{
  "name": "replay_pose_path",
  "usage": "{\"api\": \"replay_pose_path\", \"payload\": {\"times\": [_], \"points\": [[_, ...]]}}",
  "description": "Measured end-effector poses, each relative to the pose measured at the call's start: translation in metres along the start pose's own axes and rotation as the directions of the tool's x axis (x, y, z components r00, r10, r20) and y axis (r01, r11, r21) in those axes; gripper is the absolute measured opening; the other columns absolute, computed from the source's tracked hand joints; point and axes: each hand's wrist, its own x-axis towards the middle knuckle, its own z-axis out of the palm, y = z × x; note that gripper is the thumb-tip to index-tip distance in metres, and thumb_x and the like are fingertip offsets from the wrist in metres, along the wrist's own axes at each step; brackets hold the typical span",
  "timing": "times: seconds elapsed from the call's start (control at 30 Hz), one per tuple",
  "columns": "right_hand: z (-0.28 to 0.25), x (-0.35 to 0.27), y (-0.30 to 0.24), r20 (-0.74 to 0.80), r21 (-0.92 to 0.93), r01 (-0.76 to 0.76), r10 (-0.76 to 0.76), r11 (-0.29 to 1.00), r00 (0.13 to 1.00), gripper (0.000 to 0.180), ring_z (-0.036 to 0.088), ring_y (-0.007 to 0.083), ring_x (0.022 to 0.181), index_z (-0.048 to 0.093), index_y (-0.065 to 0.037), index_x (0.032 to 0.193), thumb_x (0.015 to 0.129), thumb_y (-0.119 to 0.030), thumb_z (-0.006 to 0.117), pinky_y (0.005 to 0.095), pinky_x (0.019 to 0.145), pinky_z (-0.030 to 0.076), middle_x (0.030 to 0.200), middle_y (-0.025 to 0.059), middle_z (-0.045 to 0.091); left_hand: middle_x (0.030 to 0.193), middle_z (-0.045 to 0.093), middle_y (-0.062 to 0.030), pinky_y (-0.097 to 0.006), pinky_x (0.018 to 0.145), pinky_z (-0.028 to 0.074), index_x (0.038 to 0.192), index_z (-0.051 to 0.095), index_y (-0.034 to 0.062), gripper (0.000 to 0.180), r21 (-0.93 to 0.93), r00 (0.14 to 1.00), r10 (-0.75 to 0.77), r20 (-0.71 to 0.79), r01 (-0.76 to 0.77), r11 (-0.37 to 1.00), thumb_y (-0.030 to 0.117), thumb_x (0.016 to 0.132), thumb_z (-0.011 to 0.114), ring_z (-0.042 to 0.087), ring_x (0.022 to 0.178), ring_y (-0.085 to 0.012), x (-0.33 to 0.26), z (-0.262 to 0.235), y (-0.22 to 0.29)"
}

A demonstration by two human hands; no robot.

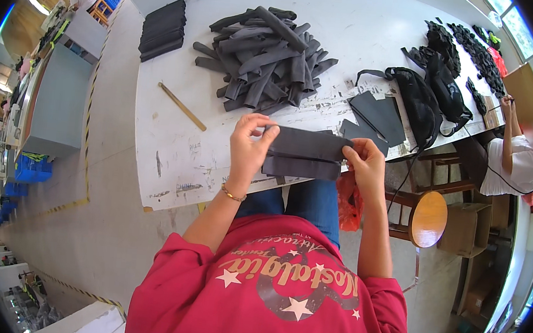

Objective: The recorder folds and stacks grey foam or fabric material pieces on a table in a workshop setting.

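Note:
A dark grey fabric strip [311,144] is stretched level between my two hands above the table's front edge. My left hand [249,147] pinches its left end between thumb and fingers. At the other end, the thumb and fingers of my right hand [368,168] grip the strip's corner. Just below it shows another dark fabric piece [299,168], partly covered; whether the two are joined I cannot tell. Beyond my hands lies a heap of folded dark fabric strips [266,59]. Flat dark pieces [381,118] rest to the right of the strip.
The white table [172,152] also bears a neat stack of dark strips [163,30], a narrow yellowish stick [183,106] and black bags [416,103]. A round wooden stool [428,219] and a cardboard box [466,228] stand at right. Another person [514,156] sits beyond them.

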Motion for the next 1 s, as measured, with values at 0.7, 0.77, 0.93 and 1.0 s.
{"api": "replay_pose_path", "payload": {"times": [0.7, 0.77, 0.93, 1.0], "points": [[-0.07, 0.052, 0.058, 0.423, -0.888, 0.454, -0.256, 0.072, 0.869, 0.027, 0.056, 0.0294, 0.1, 0.061, 0.0, 0.102, 0.081, -0.016, 0.068, 0.0385, 0.083, 0.047, 0.101, 0.0124, 0.058, 0.076, 0.069, -0.0124, -0.029, 0.064, 0.053, 0.084, 0.068, -0.0021, 0.032, 0.241, 0.993, 0.019, -0.114, 0.01, 0.97, 0.029, 0.086, 0.071, 0.067, 0.071, -0.0172, 0.212, 0.084, -0.048], [-0.066, 0.051, 0.063, 0.506, -0.851, 0.525, -0.275, -0.008, 0.817, 0.023, 0.056, 0.0288, 0.097, 0.06, 0.0, 0.098, 0.081, -0.014, 0.065, 0.038, 0.082, 0.047, 0.099, 0.012, 0.058, 0.07, 0.068, -0.017, -0.036, 0.066, 0.054, 0.076, 0.07, -0.0027, 0.054, 0.321, 0.968, -0.181, -0.172, 0.229, 0.919, 0.051, 0.081, 0.069, 0.07, 0.067, -0.0249, 0.233, 0.092, -0.066], [-0.062, 0.055, 0.065, 0.568, -0.817, 0.57, -0.295, -0.086, 0.768, 0.012, 0.055, 0.0269, 0.089, 0.06, -0.001, 0.086, 0.077, -0.009, 0.058, 0.0357, 0.077, 0.047, 0.091, 0.0111, 0.057, 0.066, 0.067, -0.0104, -0.027, 0.055, 0.053, 0.081, 0.067, -0.0054, 0.023, -0.05, 0.885, -0.455, -0.102, 0.452, 0.891, 0.017, 0.083, 0.071, 0.065, 0.053, -0.0162, 0.236, 0.101, -0.086], [-0.065, 0.06, 0.056, 0.509, -0.847, 0.532, -0.273, 0.01, 0.816, 0.013, 0.056, 0.0294, 0.09, 0.062, -0.001, 0.09, 0.077, -0.002, 0.057, 0.038, 0.078, 0.048, 0.095, 0.0138, 0.059, 0.073, 0.068, -0.0104, -0.028, 0.058, 0.055, 0.078, 0.064, -0.0028, 0.017, -0.244, 0.932, -0.361, -0.041, 0.341, 0.908, 0.012, 0.085, 0.069, 0.068, 0.063, -0.0165, 0.229, 0.092, -0.081]]}}
